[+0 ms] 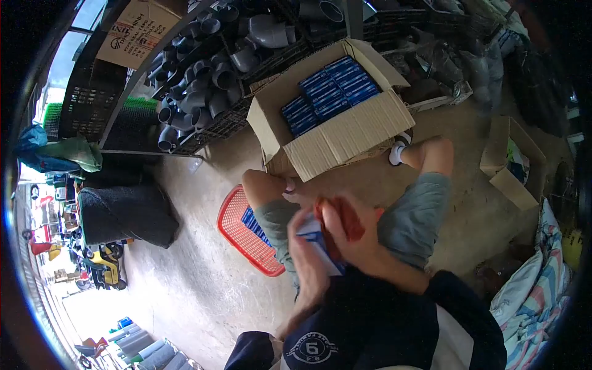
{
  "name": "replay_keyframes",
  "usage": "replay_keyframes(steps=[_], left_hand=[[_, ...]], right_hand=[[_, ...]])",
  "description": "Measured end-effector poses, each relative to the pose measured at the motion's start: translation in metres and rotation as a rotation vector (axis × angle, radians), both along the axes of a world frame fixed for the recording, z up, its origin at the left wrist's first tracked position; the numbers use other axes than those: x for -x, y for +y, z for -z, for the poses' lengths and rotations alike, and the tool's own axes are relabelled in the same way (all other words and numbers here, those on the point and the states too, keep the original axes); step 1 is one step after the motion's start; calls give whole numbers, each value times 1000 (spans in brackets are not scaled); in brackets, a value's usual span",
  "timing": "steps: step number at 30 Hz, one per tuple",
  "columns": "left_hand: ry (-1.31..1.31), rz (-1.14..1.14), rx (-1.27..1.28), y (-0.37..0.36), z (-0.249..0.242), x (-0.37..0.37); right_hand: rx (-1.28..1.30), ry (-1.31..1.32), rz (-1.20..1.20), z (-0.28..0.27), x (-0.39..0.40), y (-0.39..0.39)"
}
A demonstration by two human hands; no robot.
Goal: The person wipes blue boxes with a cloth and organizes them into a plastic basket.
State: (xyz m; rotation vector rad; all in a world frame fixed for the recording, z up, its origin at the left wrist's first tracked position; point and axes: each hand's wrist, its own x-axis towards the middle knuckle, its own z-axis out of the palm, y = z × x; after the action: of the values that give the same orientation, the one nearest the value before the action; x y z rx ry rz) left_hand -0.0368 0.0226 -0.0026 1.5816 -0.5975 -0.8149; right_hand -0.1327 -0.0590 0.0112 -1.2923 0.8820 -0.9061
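Observation:
My left hand point(304, 262) is closed around a small blue-and-white box point(316, 239), held over my lap. Close beside it, my right hand point(364, 245) grips a reddish-orange thing point(350, 223) at the box's near side; motion blur hides its kind. Both hands are between my bent knees. In front of me stands an open cardboard carton point(345, 139) with rows of blue boxes point(330, 92) packed inside. By my left leg a red plastic basket point(231, 231) holds more blue boxes point(253, 225), partly hidden by the leg.
Grey pipe fittings point(197, 92) fill black crates behind the carton, to the left. A smaller open carton point(518, 161) sits at the right, near a crumpled patterned cloth point(530, 277). On the left are a dark roll point(126, 213) and a yellow machine point(106, 268).

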Motion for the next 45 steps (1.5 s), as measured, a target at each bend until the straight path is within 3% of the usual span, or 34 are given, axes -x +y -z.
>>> replay_keyframes(steps=[1, 4, 7, 8, 9, 11, 14, 16, 18, 19, 21, 23, 26, 30, 31, 35, 38, 39, 42, 45], left_hand=[[-14, -46, 57, -6, -10, -4], [178, -35, 53, -12, -40, -7], [84, 38, 45, -4, -17, 8], [37, 46, 27, -6, -15, 11], [203, -87, -76, -12, -25, 11], [478, -129, -35, -25, -26, -18], [665, -169, -20, -37, -40, -17], [535, 31, 67, -21, -14, -8], [397, -12, -133, -14, -2, 15], [197, -32, -53, -10, 9, 18], [236, -32, 117, -6, 15, 9], [621, -10, 220, -9, 3, -12], [864, -34, 88, -13, -17, -14], [681, -199, -114, -18, -35, 18], [587, -203, -45, -15, -15, 10], [708, -176, 132, -17, -16, -20], [602, -107, 114, -13, -17, -2], [617, -74, 57, -10, -16, 7], [242, 19, 21, -7, -10, 11], [486, -104, 150, -26, -27, -8]], right_hand=[[263, 64, 76, -12, 2, 7], [326, 157, -1, -22, 11, 12], [-49, 79, -71, -12, 13, -5], [132, 85, -68, -15, 11, -5], [312, 93, -66, -20, 7, -3], [596, 37, -173, -14, 8, 4], [646, 89, -285, -1, 10, 6], [533, 95, -183, 1, 4, -14], [447, 104, -122, -15, -7, -37], [622, 78, -152, -11, -10, -36], [793, 172, -241, -10, -4, -15], [896, 233, -332, 1, 5, 11], [696, 284, -332, -8, 16, 0], [544, 209, -123, -9, -3, -39], [591, 206, -167, -2, -3, -34], [569, 136, -267, 1, 16, -1], [269, 80, -188, 17, 22, -11], [266, 88, -159, 15, 22, -17], [359, 131, -85, 5, 18, -25], [578, 205, -69, 8, 22, -4]])
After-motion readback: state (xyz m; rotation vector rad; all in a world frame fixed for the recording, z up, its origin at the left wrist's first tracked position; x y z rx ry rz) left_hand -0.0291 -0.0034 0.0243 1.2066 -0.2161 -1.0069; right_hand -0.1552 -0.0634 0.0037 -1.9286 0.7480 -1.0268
